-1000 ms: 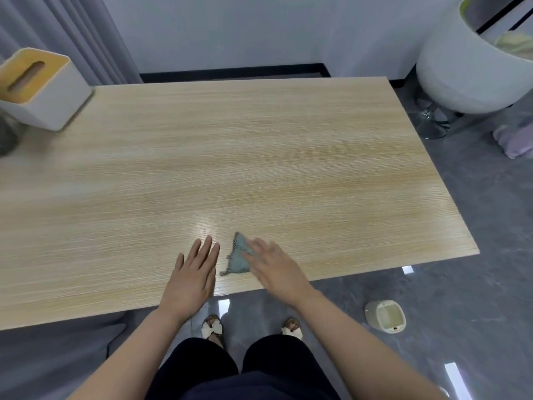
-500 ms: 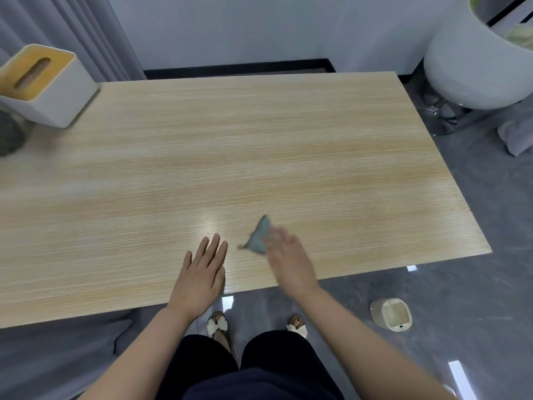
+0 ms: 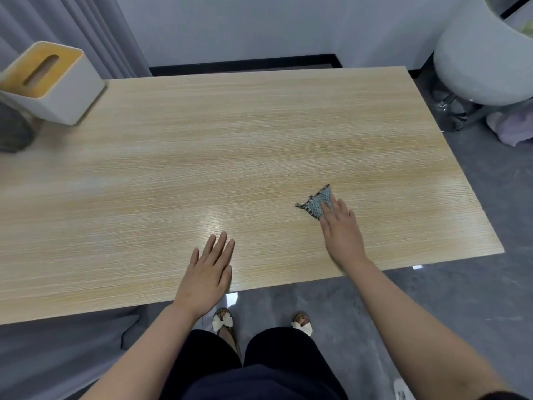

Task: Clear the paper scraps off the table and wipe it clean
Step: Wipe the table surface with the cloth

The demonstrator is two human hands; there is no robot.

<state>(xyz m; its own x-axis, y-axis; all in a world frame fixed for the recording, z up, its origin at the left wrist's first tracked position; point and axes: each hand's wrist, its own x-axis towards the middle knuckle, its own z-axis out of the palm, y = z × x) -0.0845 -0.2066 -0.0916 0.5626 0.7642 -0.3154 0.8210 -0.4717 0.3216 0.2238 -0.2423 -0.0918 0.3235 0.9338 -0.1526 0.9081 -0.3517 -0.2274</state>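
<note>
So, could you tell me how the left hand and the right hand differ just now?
The left hand lies bare on the table by its near edge; the right hand presses a grey cloth further out, to the right. Both lie flat with straight fingers.

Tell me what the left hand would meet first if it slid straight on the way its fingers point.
Probably nothing. The left hand lies flat, fingers aimed toward the table's far edge, slightly right. That line shows only bare wood; the cloth sits well to the right.
</note>
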